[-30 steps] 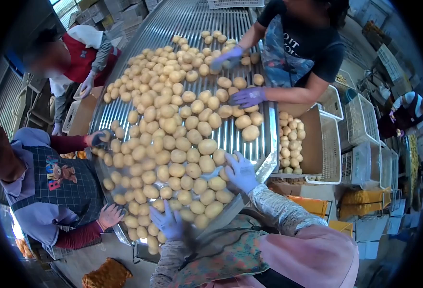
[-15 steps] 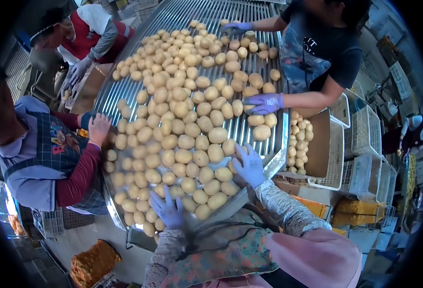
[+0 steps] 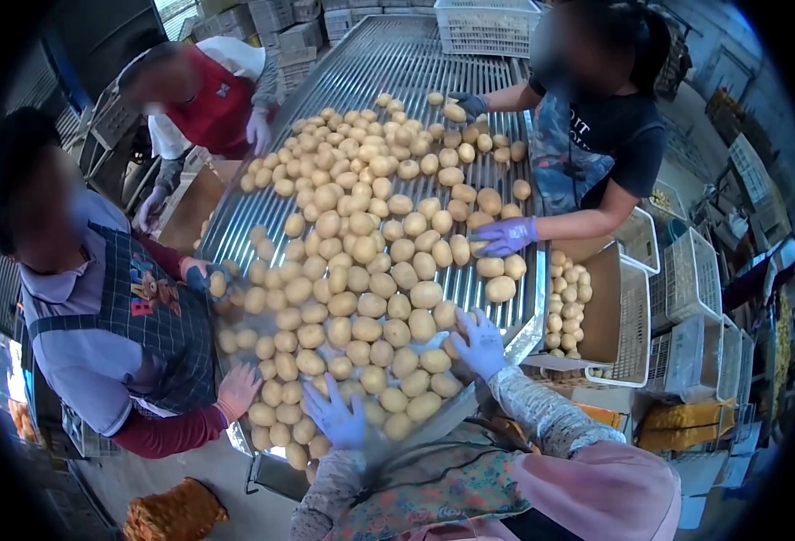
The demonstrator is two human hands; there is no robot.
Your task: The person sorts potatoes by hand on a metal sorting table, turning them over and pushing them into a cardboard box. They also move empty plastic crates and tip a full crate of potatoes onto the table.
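Many pale yellow potatoes (image 3: 358, 279) lie spread over a ribbed metal sorting table (image 3: 388, 63). My left hand (image 3: 336, 417), in a light purple glove, rests with spread fingers against potatoes at the near edge. My right hand (image 3: 481, 345), gloved alike, lies open against the potatoes near the right corner, fingers stretched forward. Neither hand has closed around a potato. Some potatoes beside my fingers are partly hidden by them.
A co-worker at right has a purple-gloved hand (image 3: 508, 236) on potatoes. At left, another co-worker's gloved hand (image 3: 238, 391) is near the table edge; a third stands behind. White crates (image 3: 632, 316) line the right; a filled orange sack (image 3: 175, 511) lies on the floor.
The view has tilted up, so the table sits lower in it. My hands stay spread on the potatoes. The near-left co-worker's hands have moved apart; the right co-worker's far hand now holds a potato.
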